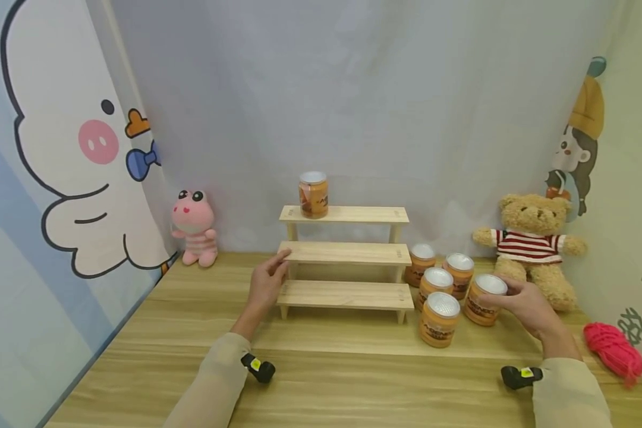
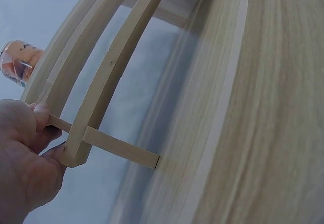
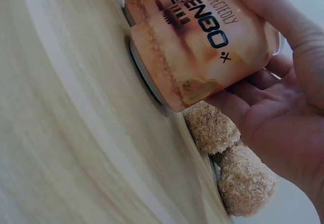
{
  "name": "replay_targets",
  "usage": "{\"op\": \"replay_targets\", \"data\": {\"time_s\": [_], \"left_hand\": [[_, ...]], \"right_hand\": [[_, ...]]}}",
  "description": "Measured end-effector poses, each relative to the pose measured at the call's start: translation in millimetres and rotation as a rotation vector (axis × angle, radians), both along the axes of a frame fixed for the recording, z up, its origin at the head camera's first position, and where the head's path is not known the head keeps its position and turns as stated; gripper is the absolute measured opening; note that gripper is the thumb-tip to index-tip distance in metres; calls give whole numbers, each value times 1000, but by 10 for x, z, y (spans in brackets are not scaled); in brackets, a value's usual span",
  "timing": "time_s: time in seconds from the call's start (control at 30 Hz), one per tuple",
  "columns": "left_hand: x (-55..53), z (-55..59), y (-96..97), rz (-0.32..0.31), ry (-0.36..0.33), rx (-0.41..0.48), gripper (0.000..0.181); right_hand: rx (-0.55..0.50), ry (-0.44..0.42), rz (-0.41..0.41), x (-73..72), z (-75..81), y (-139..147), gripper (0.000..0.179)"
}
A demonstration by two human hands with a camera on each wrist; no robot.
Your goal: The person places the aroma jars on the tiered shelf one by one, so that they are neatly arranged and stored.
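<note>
A three-tier wooden shelf (image 1: pixel 348 252) stands on the table. At its left end my left hand (image 1: pixel 266 282) holds the frame near the middle tier; in the left wrist view, the thumb and fingers of that hand (image 2: pixel 28 155) are around the end of the wood. One orange can (image 1: pixel 314 196) with a silvery lid sits upright on the top tier, toward the left. My right hand (image 1: pixel 526 306) grips another orange can (image 3: pixel 202 47) at the right of a group. Whether this can touches the table is hard to tell.
Several similar cans (image 1: pixel 438 321) stand close together by the shelf's right end. A teddy bear (image 1: pixel 532 244) in a striped shirt sits behind the right hand. Pink yarn (image 1: pixel 614 351) lies at the right edge, and a pink plush toy (image 1: pixel 195 229) sits at the back left.
</note>
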State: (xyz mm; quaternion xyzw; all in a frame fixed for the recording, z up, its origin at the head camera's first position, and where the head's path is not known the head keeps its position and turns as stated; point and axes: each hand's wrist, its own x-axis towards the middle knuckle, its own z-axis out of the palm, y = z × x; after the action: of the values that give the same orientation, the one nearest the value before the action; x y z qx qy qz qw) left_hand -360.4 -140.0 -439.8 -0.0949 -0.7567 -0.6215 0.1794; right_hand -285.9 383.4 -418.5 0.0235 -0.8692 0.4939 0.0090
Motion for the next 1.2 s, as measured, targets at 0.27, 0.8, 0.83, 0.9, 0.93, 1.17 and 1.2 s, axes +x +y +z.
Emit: {"op": "replay_targets", "data": {"time_s": [0.27, 0.8, 0.83, 0.9, 0.93, 1.17, 1.2], "left_hand": [[28, 12, 14, 10, -10, -1, 30], [2, 33, 12, 6, -32, -5, 31], [6, 31, 13, 8, -32, -3, 31], [12, 30, 15, 10, -30, 0, 31], [14, 28, 16, 10, -26, -2, 31], [8, 16, 14, 19, -15, -11, 30], [37, 52, 19, 14, -22, -7, 30]], "right_hand": [[66, 27, -62, 74, 81, 64, 84], [-61, 207, -99, 93, 313, 117, 77], [-77, 208, -94, 97, 327, 111, 76], [-97, 212, -86, 108, 358, 99, 76], [-99, 210, -89, 115, 377, 91, 77], [-91, 242, -97, 169, 543, 5, 76], [-87, 259, -92, 171, 560, -6, 73]]}}
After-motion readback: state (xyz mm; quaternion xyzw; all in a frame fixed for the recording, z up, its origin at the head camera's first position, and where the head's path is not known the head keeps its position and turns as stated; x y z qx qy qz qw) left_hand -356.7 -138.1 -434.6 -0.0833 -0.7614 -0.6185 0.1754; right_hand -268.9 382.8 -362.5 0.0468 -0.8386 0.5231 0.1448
